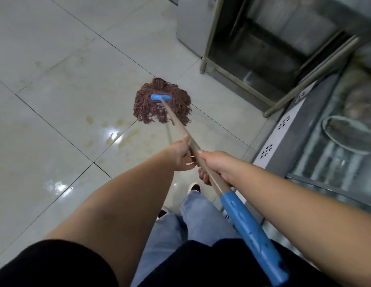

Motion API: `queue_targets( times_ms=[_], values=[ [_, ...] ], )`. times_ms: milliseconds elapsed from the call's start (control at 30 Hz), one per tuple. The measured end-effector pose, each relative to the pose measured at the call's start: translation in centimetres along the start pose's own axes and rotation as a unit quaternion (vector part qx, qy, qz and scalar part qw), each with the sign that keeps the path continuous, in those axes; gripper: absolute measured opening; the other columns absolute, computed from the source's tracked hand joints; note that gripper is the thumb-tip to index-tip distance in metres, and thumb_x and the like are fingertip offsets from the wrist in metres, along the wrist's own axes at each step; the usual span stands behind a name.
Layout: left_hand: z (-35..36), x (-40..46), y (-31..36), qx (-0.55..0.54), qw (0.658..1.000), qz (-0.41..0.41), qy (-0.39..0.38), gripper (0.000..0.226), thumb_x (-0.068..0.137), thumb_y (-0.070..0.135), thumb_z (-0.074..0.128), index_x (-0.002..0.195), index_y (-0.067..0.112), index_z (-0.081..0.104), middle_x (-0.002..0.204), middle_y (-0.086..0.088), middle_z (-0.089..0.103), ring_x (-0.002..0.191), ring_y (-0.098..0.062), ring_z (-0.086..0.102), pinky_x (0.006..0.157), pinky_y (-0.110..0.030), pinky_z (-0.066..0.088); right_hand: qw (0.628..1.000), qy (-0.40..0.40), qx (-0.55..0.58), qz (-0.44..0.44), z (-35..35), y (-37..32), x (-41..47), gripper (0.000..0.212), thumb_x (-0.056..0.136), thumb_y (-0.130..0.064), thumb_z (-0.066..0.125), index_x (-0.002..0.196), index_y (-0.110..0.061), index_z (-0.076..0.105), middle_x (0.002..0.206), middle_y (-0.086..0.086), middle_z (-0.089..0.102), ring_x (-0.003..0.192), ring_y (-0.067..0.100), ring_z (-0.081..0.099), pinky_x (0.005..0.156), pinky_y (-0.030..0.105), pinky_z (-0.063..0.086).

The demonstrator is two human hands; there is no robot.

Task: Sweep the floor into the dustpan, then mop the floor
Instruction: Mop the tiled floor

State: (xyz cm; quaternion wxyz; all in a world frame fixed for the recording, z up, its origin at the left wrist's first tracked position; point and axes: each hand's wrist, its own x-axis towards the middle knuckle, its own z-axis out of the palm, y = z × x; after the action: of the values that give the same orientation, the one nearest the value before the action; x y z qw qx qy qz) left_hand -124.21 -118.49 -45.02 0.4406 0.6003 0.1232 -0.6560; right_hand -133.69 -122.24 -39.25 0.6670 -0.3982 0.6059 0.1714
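While both hands grip mop handle point(198, 162), mop head point(162, 101) rests on floor point(66, 83).

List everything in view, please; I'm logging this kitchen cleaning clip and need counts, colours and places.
mop head: one, reddish-brown strings with a blue clamp, on the floor at centre
mop handle: one, tan with a blue grip at the near end, running from the mop head toward the lower right
tiled floor: pale glossy tiles, yellowish stains left of the mop head
metal rack: one, steel, upper right
display counter: one, grey metal and glass, right edge
shoes: two, white, bottom centre
jeans: light blue, bottom centre
left hand: grips the handle, farther down
right hand: grips the handle above the blue grip
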Motion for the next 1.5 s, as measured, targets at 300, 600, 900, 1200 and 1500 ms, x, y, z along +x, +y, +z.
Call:
queue_targets(
  times_ms=[300,600,900,1200,1500],
  values=[
    [4.2,2.1,-0.8,-0.113,0.987,-0.049,-0.107,0.058,0.095,0.057,0.026,0.12,0.009,0.046,0.074,-0.007,0.061,0.066,-0.018,0.057,0.063,-0.029,0.045,0.985,0.072,-0.158,0.007,-6.9,-0.8,0.9,0.044,0.098,-0.043,0.041,0.075,-0.006,0.044,0.057,0.01,0.045,0.022,0.01,0.039,0.03,0.011,0.036],
    [6.7,7.4,1.1,-0.143,0.987,-0.056,-0.034,0.05,0.097,0.047,0.033,0.088,0.0,0.048,0.081,-0.012,0.05,0.071,-0.022,0.051,0.064,-0.027,0.045,0.983,0.016,-0.12,0.137,-9.6,-2.3,3.7,0.058,0.091,-0.059,0.032,0.067,-0.01,0.051,0.043,0.005,0.049,0.027,0.014,0.044,0.038,0.015,0.04],
    [14.8,15.4,7.3,-0.137,0.987,-0.078,-0.021,0.028,0.098,0.027,0.046,0.079,0.006,0.047,0.072,-0.009,0.051,0.065,-0.02,0.055,0.045,-0.026,0.055,0.949,0.104,-0.258,0.151,-19.6,-10.0,6.1,0.061,0.091,-0.064,0.032,0.068,-0.008,0.042,0.052,0.006,0.039,0.041,0.014,0.033,0.046,0.017,0.03],
    [17.8,20.1,14.4,-0.212,0.976,-0.044,0.02,0.034,0.097,0.034,0.045,0.074,0.009,0.046,0.061,-0.005,0.054,0.041,-0.016,0.062,0.04,-0.026,0.053,0.933,0.101,-0.318,0.135,-23.2,-18.9,10.1,0.058,0.091,-0.064,0.03,0.069,-0.011,0.038,0.056,0.004,0.037,0.042,0.014,0.031,0.044,0.017,0.027],
    [14.2,23.0,19.9,-0.301,0.951,-0.005,0.069,0.034,0.099,0.033,0.04,0.084,0.003,0.043,0.077,-0.016,0.053,0.056,-0.026,0.062,0.06,-0.037,0.056,0.935,0.097,-0.32,0.12,-18.5,-24.1,15.4,0.063,0.086,-0.068,0.035,0.065,-0.009,0.04,0.031,0.003,0.041,0.035,0.012,0.037,0.045,0.016,0.037]
  ],
)
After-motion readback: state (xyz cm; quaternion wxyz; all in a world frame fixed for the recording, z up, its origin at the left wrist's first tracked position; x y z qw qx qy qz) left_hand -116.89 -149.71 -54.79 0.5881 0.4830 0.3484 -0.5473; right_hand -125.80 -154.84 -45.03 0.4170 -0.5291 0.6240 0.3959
